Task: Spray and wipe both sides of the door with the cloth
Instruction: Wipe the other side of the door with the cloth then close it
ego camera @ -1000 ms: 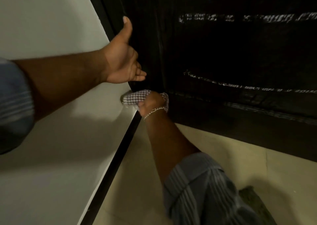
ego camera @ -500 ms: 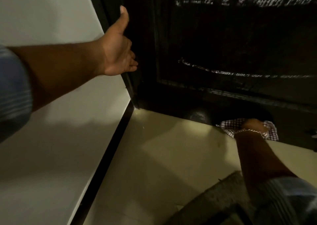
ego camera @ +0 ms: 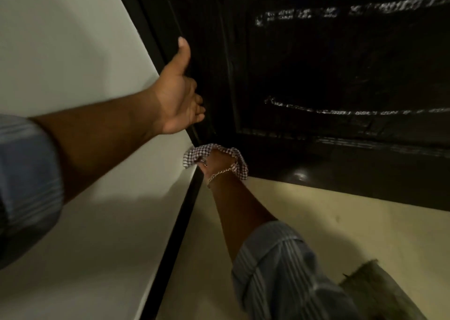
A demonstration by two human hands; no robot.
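The right hand presses a bunched cloth against the bottom left corner of the door, fingers curled into the fabric, a thin chain bracelet at the wrist. The left hand rests spread on the door's left edge, thumb up along it and fingers laid flat, steadying the leaf, it seems.

Risks, as I judge them. The cloth sits right where door, wall and dark skirting meet, so a loose fold could snag in that corner or drag grit up from the floor onto the wiped face. If the door swings, the left fingers could be pinched at the edge. The bottom rail shows a wet-looking glint; any drip would land on the smooth floor and make it slippery near the mat. The bracelet might scratch the finish if the wrist rolls inward. Low light could hide missed patches.

The door is dark, glossy, panelled wood with raised mouldings; pale streaks cross the panel, perhaps reflections or residue, I cannot tell which. The cloth is thin checked cotton, soft and crumpled. The wall is matte and pale, the floor cream and smooth, the mat coarse with a frayed edge. Both sleeves are striped blue fabric, rolled back.
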